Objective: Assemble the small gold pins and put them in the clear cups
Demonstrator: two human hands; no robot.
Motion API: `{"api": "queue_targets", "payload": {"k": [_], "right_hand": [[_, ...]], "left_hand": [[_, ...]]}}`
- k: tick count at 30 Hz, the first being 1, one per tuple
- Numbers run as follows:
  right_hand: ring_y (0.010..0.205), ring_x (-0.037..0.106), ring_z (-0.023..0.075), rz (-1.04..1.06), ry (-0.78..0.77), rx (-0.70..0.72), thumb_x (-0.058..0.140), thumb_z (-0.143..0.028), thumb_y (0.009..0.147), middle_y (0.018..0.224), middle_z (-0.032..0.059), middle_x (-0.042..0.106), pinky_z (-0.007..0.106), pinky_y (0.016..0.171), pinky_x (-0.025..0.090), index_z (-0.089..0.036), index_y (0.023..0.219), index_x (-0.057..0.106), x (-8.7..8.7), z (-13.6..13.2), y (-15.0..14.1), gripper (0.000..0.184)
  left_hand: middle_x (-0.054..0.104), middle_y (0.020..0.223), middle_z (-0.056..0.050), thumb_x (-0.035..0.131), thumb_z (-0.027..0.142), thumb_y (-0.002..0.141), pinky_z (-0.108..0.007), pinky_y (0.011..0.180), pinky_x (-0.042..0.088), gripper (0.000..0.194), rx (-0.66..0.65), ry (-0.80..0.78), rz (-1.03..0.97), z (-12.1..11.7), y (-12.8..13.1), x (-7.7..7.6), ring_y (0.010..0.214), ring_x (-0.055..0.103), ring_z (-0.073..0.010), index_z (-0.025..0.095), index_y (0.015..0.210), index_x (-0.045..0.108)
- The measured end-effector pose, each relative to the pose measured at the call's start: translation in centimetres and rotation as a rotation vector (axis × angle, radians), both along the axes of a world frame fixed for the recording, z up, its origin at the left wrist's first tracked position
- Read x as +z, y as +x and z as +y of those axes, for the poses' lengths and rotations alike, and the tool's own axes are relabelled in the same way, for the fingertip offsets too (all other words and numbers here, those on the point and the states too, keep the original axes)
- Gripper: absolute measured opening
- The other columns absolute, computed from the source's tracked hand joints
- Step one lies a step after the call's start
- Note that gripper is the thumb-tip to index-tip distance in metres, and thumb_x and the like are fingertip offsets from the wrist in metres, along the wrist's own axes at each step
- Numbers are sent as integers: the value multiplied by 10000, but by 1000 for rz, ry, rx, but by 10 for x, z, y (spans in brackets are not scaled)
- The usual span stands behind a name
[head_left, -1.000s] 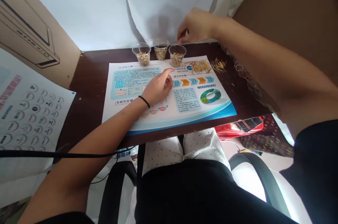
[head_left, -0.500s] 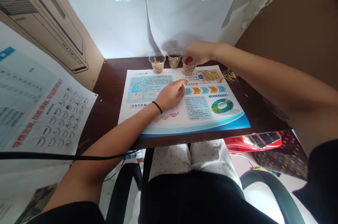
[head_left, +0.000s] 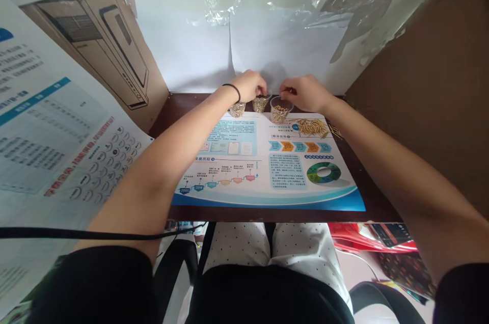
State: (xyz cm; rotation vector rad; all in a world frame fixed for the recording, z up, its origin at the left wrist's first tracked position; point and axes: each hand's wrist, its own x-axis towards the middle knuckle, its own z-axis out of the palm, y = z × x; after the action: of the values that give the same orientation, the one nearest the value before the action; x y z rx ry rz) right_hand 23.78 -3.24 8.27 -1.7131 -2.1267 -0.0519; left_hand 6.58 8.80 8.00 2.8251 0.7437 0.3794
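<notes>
Three clear plastic cups of small gold-coloured metal pieces stand in a row at the back of the desk. My left hand is bent over the middle cup, its fingertips pinched at the rim; what they hold, if anything, is hidden. Part of the left cup shows below that wrist. Just above the right cup, at its right rim, is my right hand, thumb and fingers closed together. Whatever it pinches is too small to name. A pile of thin gold-coloured pins lies to the right.
A printed poster sheet covers much of the dark desk. On the left stand a cardboard box and a hanging printed sheet. A black cable crosses at lower left. White paper lines the wall behind.
My left hand has risen from the poster to the middle cup. My right hand has come up out of the right cup to its rim. The view has shifted somewhat.
</notes>
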Motion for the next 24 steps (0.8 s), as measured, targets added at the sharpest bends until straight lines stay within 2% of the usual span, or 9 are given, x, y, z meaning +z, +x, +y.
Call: {"api": "queue_targets", "payload": {"k": [3,6,11,15,17,19,22,24], "right_hand": [[629,503,141,163,133,-67,540,-115,854,724,44,651,278,633,367,-148,843,673,-7,-17,2,137],[620,515,152,336,204,-93,516,-199,891,728,38,636,298,624,388,-192,816,595,-16,-35,6,109],[473,436,100,807,145,-31,503,-396,931,718,13,627,268,467,363,-232,785,467,-30,-50,12,222],[446,401,75,1028,210,-116,589,-337,891,654,-16,577,247,437,346,-224,778,508,-35,-53,10,178],[473,433,71,1158,154,-147,620,-271,870,674,-8,589,243,457,377,-210,789,561,-33,-56,5,117],[533,499,76,1284,12,-122,646,-213,849,721,12,621,243,500,428,-194,820,615,-31,-61,-3,46],[634,595,99,1407,-208,-28,698,-178,809,781,34,664,249,562,492,-186,862,641,-28,-71,-18,78],[662,625,110,1442,-310,12,731,-189,786,802,39,683,251,575,516,-188,839,625,-28,-75,-28,118]], "left_hand": [[659,697,-11,672,43,649,-293,693,437,300,-5,37,250,7,20,6,627,553,-154,214,870,780],[605,627,-11,739,85,603,-303,692,434,205,58,107,337,7,29,8,608,536,-158,187,778,771],[591,667,-22,699,164,712,-285,685,424,97,97,66,204,10,22,7,628,530,-140,141,798,736],[612,730,-33,623,143,782,-290,735,430,78,93,-2,-73,-5,1,11,707,564,-142,125,823,687],[633,769,-38,602,141,805,-286,750,442,55,68,-100,-281,-25,-13,11,741,584,-134,126,829,649],[652,790,-40,597,147,817,-279,742,457,20,11,-282,-398,-48,-26,5,747,607,-125,127,817,602],[668,788,-36,609,167,816,-279,728,478,79,-52,-554,-448,-79,-43,-16,762,633,-126,138,776,548],[674,795,-32,633,168,798,-275,731,488,81,-41,-686,-469,-89,-50,-34,765,636,-121,141,810,557]]}}
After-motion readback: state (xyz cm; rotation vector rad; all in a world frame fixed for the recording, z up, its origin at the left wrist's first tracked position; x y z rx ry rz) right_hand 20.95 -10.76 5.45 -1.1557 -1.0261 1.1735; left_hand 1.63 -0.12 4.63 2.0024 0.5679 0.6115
